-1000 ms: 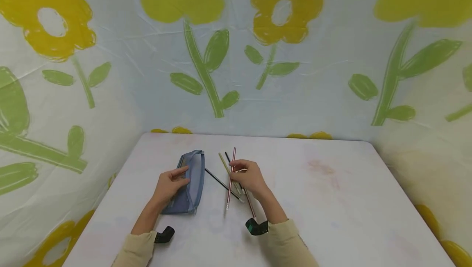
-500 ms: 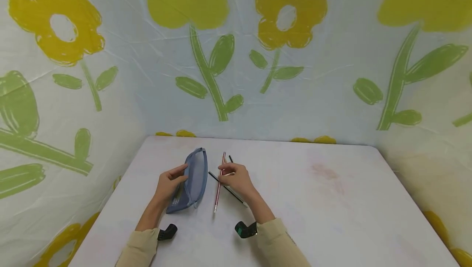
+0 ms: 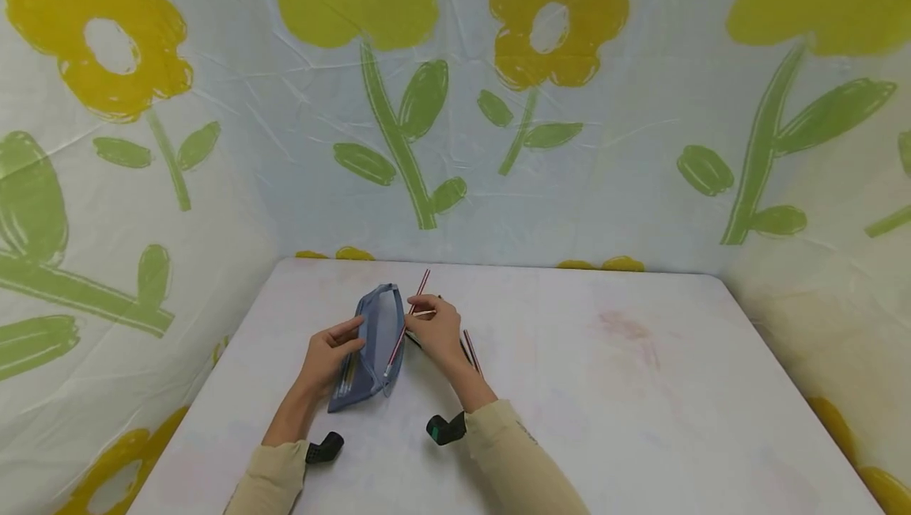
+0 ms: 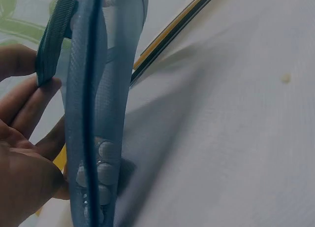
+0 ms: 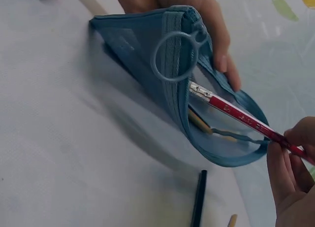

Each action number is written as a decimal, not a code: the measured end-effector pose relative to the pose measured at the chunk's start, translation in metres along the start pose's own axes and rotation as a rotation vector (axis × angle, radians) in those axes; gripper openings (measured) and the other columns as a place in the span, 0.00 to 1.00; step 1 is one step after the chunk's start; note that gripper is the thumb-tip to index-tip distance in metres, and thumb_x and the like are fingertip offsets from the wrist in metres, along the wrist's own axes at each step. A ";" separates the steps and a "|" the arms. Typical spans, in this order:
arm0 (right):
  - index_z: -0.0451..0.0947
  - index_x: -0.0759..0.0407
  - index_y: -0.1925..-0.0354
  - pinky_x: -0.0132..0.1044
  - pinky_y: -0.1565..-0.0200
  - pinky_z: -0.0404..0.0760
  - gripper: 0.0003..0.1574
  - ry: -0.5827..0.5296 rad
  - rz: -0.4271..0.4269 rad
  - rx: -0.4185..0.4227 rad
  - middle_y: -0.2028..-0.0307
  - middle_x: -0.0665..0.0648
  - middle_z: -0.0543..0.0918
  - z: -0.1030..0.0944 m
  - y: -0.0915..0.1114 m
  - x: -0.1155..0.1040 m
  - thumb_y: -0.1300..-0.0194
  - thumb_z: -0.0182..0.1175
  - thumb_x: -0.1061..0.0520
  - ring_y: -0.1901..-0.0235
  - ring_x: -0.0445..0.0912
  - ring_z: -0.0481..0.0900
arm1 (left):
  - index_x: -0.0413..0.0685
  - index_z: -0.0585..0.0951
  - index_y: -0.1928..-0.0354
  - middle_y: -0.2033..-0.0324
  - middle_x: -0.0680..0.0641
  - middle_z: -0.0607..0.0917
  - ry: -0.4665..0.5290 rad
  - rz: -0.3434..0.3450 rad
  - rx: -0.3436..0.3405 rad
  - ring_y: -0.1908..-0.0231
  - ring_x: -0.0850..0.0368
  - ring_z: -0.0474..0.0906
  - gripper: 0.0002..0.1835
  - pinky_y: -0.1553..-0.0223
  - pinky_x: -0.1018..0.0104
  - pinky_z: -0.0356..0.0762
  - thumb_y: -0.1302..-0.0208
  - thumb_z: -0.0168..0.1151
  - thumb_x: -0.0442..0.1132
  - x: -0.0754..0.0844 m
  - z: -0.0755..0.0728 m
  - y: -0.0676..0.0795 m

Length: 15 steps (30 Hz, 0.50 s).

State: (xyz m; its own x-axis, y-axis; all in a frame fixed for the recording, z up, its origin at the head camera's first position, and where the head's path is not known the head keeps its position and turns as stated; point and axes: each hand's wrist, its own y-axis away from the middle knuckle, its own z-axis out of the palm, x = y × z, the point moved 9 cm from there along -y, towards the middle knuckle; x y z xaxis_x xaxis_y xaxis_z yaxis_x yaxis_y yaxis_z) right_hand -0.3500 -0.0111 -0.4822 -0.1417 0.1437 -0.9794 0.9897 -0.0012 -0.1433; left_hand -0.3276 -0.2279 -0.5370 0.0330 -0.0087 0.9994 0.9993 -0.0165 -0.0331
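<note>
A blue mesh pencil case (image 3: 379, 333) with a zipper stands tilted on the table, its mouth spread. My left hand (image 3: 330, 353) holds its left side, fingers and thumb pinching the zipper edge, as the left wrist view shows. My right hand (image 3: 437, 333) pinches a red pencil (image 5: 236, 113) between thumb and fingers. The pencil's metal-capped end is inside the case's mouth in the right wrist view; the other end points up and away. Yellowish pencils (image 3: 349, 376) show through the mesh. The ring-shaped zipper pull (image 5: 156, 57) hangs at the near corner.
Beside my right forearm lies another red pencil (image 3: 473, 353). A dark pencil (image 5: 199, 197) lies on the table near the case, partly hidden by my right hand in the head view. The white table (image 3: 605, 388) stretches right, with flower-printed cloth (image 3: 598, 183) behind.
My right hand has lifted the red pencil from among the loose pencils and moved left, bringing its capped end into the case. My left hand keeps its hold; the case's mouth has turned slightly wider.
</note>
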 end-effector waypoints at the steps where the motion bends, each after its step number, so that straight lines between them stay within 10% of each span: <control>1: 0.84 0.62 0.56 0.34 0.69 0.81 0.16 0.018 -0.006 -0.013 0.65 0.55 0.82 0.003 0.000 0.001 0.45 0.68 0.67 0.69 0.45 0.83 | 0.32 0.74 0.38 0.41 0.37 0.76 -0.003 -0.002 -0.002 0.48 0.60 0.77 0.26 0.50 0.71 0.74 0.40 0.65 0.28 0.000 0.000 0.000; 15: 0.84 0.64 0.53 0.35 0.69 0.79 0.17 0.077 -0.009 -0.215 0.65 0.54 0.82 0.031 0.005 0.013 0.43 0.67 0.67 0.68 0.44 0.80 | 0.31 0.73 0.38 0.40 0.34 0.74 -0.017 0.039 -0.057 0.48 0.61 0.77 0.29 0.51 0.72 0.75 0.41 0.68 0.30 0.010 0.011 0.004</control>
State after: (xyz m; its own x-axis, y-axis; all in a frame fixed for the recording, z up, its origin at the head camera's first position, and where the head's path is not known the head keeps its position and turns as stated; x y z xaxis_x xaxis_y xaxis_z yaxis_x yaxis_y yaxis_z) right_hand -0.3478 -0.0399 -0.4998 -0.1564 0.2178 -0.9634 0.9715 0.2098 -0.1103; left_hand -0.3235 -0.2169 -0.5274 0.0731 0.0066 0.9973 0.9947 -0.0732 -0.0725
